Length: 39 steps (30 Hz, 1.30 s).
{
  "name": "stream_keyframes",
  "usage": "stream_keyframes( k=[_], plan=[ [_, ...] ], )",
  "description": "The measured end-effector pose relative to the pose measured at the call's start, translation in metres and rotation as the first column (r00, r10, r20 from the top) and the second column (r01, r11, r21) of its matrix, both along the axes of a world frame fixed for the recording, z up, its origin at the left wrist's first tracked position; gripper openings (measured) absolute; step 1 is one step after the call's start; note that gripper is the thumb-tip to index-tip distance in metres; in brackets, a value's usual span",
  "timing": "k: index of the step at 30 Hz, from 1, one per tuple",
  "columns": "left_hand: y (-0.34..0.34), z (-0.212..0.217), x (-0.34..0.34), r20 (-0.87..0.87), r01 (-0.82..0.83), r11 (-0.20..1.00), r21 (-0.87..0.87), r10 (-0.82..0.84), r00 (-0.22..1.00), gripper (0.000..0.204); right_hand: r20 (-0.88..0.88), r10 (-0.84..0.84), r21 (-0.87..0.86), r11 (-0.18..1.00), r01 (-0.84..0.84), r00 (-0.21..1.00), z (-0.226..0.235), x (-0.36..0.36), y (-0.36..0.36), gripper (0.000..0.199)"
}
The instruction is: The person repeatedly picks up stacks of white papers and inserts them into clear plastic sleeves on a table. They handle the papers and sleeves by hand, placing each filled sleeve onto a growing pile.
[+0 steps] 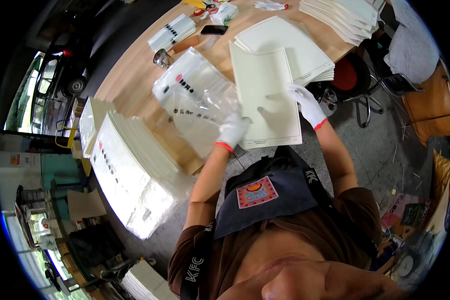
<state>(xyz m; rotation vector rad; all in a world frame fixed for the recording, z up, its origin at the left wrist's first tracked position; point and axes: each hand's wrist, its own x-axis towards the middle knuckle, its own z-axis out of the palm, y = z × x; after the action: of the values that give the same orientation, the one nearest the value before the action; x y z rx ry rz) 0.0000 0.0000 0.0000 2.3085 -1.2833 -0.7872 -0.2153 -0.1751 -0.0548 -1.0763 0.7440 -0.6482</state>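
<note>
Both my hands wear white gloves with red cuffs. My right hand grips the right edge of a cream paper pad, its thumb and fingers at the side. At the pad's lower left, my left hand is closed on a clear plastic bag and is somewhat blurred; its fingertips are partly hidden. The bag's loose film lies against the pad's left edge. Beneath and beyond it is a stack of printed clear bags. A stack of cream paper lies behind the pad.
At the left table edge stands a thick row of bagged pads. Farther back are a metal cup, a black phone, red-handled scissors and a wrapped bundle. More paper sits far right, near a chair.
</note>
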Motion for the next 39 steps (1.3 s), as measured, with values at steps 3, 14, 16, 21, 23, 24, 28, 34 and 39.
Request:
stream_keyframes(
  k=[3,14,16,21,23,24,28,34,39],
  plan=[
    [0.009,0.001,-0.07,0.09,0.045,0.997,-0.059,-0.04,0.995,0.047,-0.208,-0.128,-0.251,0.965,0.074,0.97,0.005,-0.011,0.017,0.04],
    [-0.009,-0.005,-0.092,0.29,0.155,0.949,0.274,-0.236,0.927,0.075,-0.583,-0.145,-0.456,0.873,-0.174,0.8,0.003,0.049,0.074,0.06],
    [-0.001,-0.005,-0.085,0.102,0.224,0.97,0.095,-0.233,0.967,0.081,-0.61,-0.177,-0.516,0.829,-0.217,0.773,0.006,0.038,0.069,0.053],
    [0.044,0.057,0.001,-0.89,-0.611,0.72,-0.33,-0.02,0.456,0.058,-0.609,-0.181,-0.786,0.27,-0.557,0.772,0.081,-0.013,0.059,0.033],
    [0.065,0.09,0.04,-0.924,-0.691,0.633,-0.348,-0.109,0.366,0.052,-0.592,-0.099,-0.797,-0.076,-0.599,0.8,0.089,-0.019,0.059,0.027],
    [0.073,0.098,0.045,-0.894,-0.646,0.651,-0.399,-0.119,0.432,0.051,-0.618,0.006,-0.7,-0.459,-0.547,0.786,0.121,-0.015,0.067,0.025],
    [0.088,0.125,0.03,-0.514,-0.086,0.752,-0.653,-0.357,0.78,0.057,-0.776,-0.12,-0.565,-0.305,-0.767,0.619,0.107,0.021,0.086,0.016],
    [0.114,0.097,-0.051,-0.461,0.053,0.939,-0.341,-0.216,0.861,0.045,-0.765,0.402,-0.48,0.164,-0.862,0.503,0.098,0.052,0.064,0.023],
    [0.144,-0.003,-0.036,-0.101,0.095,0.69,-0.718,-0.238,0.966,0.028,0.017,0.633,0.224,0.752,-0.62,0.774,0.083,0.079,0.058,0.032]
  ],
)
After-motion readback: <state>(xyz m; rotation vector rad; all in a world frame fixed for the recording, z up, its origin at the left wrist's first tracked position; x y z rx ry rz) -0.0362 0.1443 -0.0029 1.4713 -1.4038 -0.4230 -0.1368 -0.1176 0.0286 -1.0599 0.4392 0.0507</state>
